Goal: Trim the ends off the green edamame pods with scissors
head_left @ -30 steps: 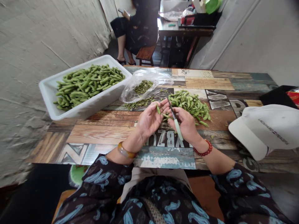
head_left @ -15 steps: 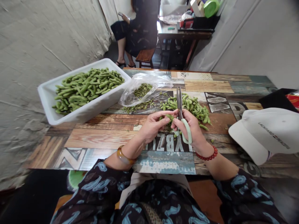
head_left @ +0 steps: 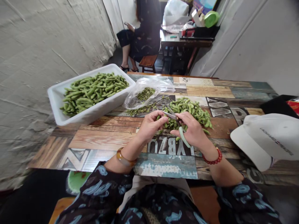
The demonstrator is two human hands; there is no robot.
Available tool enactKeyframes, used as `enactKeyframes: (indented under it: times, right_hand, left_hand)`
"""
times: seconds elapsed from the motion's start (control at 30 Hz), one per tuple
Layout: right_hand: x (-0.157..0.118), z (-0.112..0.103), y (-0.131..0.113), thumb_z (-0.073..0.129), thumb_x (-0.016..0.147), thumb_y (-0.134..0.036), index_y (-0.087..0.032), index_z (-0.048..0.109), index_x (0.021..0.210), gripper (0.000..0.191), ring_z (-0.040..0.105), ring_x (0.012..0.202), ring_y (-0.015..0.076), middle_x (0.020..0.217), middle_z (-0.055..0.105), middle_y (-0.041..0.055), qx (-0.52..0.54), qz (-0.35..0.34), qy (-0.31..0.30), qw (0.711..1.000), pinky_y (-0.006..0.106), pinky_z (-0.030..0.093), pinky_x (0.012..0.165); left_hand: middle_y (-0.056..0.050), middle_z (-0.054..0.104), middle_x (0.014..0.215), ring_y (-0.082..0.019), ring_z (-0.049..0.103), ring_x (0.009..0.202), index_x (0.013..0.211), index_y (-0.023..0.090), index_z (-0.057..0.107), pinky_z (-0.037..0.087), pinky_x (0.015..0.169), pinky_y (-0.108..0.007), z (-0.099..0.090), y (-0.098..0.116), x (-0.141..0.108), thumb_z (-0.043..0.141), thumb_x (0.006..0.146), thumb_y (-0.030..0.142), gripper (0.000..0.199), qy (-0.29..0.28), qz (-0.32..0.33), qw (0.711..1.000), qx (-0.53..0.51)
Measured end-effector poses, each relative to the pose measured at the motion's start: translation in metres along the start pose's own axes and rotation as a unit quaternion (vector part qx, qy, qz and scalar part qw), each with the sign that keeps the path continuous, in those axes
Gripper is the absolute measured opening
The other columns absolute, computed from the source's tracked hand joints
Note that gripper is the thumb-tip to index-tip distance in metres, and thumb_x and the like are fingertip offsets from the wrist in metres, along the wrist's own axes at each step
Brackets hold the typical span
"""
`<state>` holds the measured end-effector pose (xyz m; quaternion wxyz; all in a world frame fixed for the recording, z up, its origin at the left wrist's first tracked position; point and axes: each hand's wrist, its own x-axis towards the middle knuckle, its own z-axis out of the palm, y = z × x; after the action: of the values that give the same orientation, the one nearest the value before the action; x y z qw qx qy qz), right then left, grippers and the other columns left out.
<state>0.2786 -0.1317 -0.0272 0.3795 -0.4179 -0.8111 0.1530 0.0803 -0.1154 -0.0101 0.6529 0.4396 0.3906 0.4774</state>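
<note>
My left hand [head_left: 151,126] has its thumb and fingertips closed on a green soybean pod [head_left: 158,117], mostly hidden by the fingers. My right hand [head_left: 192,129] grips scissors [head_left: 184,137] with pale green handles. Their blades are parted and point left, reaching the pod at my left fingertips. Just beyond both hands, a heap of soybean pods [head_left: 196,109] lies on the patterned table [head_left: 100,137]. Left of the heap sits a clear plastic bag [head_left: 163,85] with green trimmings [head_left: 145,94] in it, and more scraps are scattered before it.
A white tub [head_left: 109,105] of pods stands at the table's left, near the wall. A white cap [head_left: 268,133] lies at the right, beside a black object [head_left: 275,104]. Beyond the table a person [head_left: 147,31] sits on a wooden stool [head_left: 148,60], holding a phone.
The scissors have swung from pointing upward to pointing left, and their blades have parted at the pod. My right hand has turned and moved slightly right. The view has tilted up a little.
</note>
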Motion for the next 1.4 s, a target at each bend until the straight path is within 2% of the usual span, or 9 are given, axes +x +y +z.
enactKeyframes:
  times: [0.17, 0.3, 0.43, 0.57, 0.73, 0.9, 1.0, 1.1, 1.4]
  right_hand:
    - [-0.001, 0.002, 0.004, 0.076, 0.080, -0.045, -0.021, 0.054, 0.129, 0.059, 0.062, 0.093, 0.0263, 0.110, 0.061, 0.0120, -0.004, -0.016, -0.019, 1.000, 0.044, 0.057, 0.080]
    - [0.000, -0.001, 0.000, 0.074, 0.082, -0.043, -0.020, 0.055, 0.129, 0.055, 0.062, 0.096, 0.0263, 0.108, 0.061, 0.0118, 0.007, -0.031, -0.028, 0.999, 0.043, 0.056, 0.083]
    - [0.000, -0.003, -0.004, 0.071, 0.085, -0.045, -0.020, 0.056, 0.127, 0.051, 0.060, 0.082, 0.0221, 0.101, 0.061, 0.0094, 0.006, -0.038, -0.035, 0.999, 0.039, 0.055, 0.075]
    - [-0.002, -0.001, -0.003, 0.068, 0.087, -0.045, -0.020, 0.057, 0.124, 0.046, 0.057, 0.071, 0.0188, 0.093, 0.060, 0.0067, -0.005, -0.035, -0.037, 0.999, 0.035, 0.054, 0.068]
    - [-0.003, 0.002, 0.002, 0.068, 0.088, -0.044, -0.018, 0.060, 0.117, 0.039, 0.064, 0.084, 0.0229, 0.096, 0.066, 0.0094, -0.018, -0.035, -0.026, 0.999, 0.035, 0.055, 0.074]
    - [0.000, 0.000, 0.004, 0.069, 0.086, -0.047, -0.018, 0.062, 0.116, 0.042, 0.065, 0.083, 0.0234, 0.090, 0.067, 0.0080, -0.014, 0.002, 0.001, 1.000, 0.038, 0.056, 0.077]
    - [-0.001, -0.001, 0.005, 0.069, 0.086, -0.047, -0.018, 0.061, 0.119, 0.045, 0.065, 0.084, 0.0241, 0.094, 0.066, 0.0097, -0.032, 0.003, 0.019, 0.999, 0.039, 0.056, 0.077]
    - [-0.002, -0.001, 0.004, 0.071, 0.084, -0.050, -0.018, 0.059, 0.122, 0.051, 0.063, 0.082, 0.0231, 0.099, 0.065, 0.0108, -0.040, -0.004, 0.018, 0.999, 0.038, 0.057, 0.074]
    - [-0.003, 0.000, 0.003, 0.073, 0.083, -0.048, -0.017, 0.056, 0.126, 0.056, 0.065, 0.088, 0.0242, 0.109, 0.063, 0.0127, -0.054, -0.007, -0.011, 0.998, 0.039, 0.057, 0.079]
  left_hand:
    - [0.001, 0.062, 0.070, -0.007, 0.047, 0.057, 0.078, 0.016, 0.072, 0.037, 0.053, -0.020, -0.002, -0.003, 0.001, 0.081, 0.070, 0.030, 0.019, 0.007, 0.053, 0.998, 0.042]
    - [-0.003, 0.070, 0.079, -0.013, 0.059, 0.074, 0.080, 0.016, 0.076, 0.046, 0.070, -0.024, -0.003, -0.004, 0.002, 0.080, 0.071, 0.027, 0.014, -0.017, 0.078, 0.993, 0.083]
    - [-0.005, 0.072, 0.081, -0.016, 0.062, 0.079, 0.078, 0.016, 0.077, 0.048, 0.078, -0.027, -0.005, -0.004, 0.003, 0.079, 0.073, 0.027, 0.012, -0.043, 0.091, 0.989, 0.107]
    - [-0.005, 0.071, 0.080, -0.016, 0.062, 0.078, 0.080, 0.016, 0.076, 0.048, 0.078, -0.028, -0.008, -0.004, 0.004, 0.078, 0.076, 0.029, 0.014, -0.049, 0.095, 0.986, 0.130]
    - [-0.001, 0.068, 0.074, -0.011, 0.058, 0.070, 0.072, 0.014, 0.070, 0.046, 0.069, -0.024, -0.010, -0.004, 0.007, 0.080, 0.072, 0.028, 0.017, -0.028, 0.096, 0.986, 0.135]
    - [0.004, 0.061, 0.062, -0.006, 0.051, 0.049, 0.078, 0.015, 0.061, 0.041, 0.049, -0.018, -0.009, -0.002, 0.009, 0.081, 0.070, 0.032, 0.027, 0.007, 0.013, 1.000, 0.017]
    - [0.002, 0.064, 0.063, -0.007, 0.058, 0.052, 0.079, 0.015, 0.058, 0.047, 0.051, -0.018, -0.010, 0.000, 0.010, 0.084, 0.066, 0.033, 0.034, 0.004, -0.024, 0.997, -0.069]
    - [0.001, 0.068, 0.069, -0.007, 0.063, 0.057, 0.077, 0.014, 0.057, 0.049, 0.054, -0.017, -0.011, 0.001, 0.011, 0.088, 0.060, 0.029, 0.038, 0.014, -0.022, 0.993, -0.119]
    - [0.002, 0.067, 0.064, -0.008, 0.063, 0.055, 0.078, 0.015, 0.055, 0.050, 0.054, -0.018, -0.010, 0.000, 0.010, 0.087, 0.063, 0.027, 0.038, -0.006, -0.017, 0.995, -0.103]
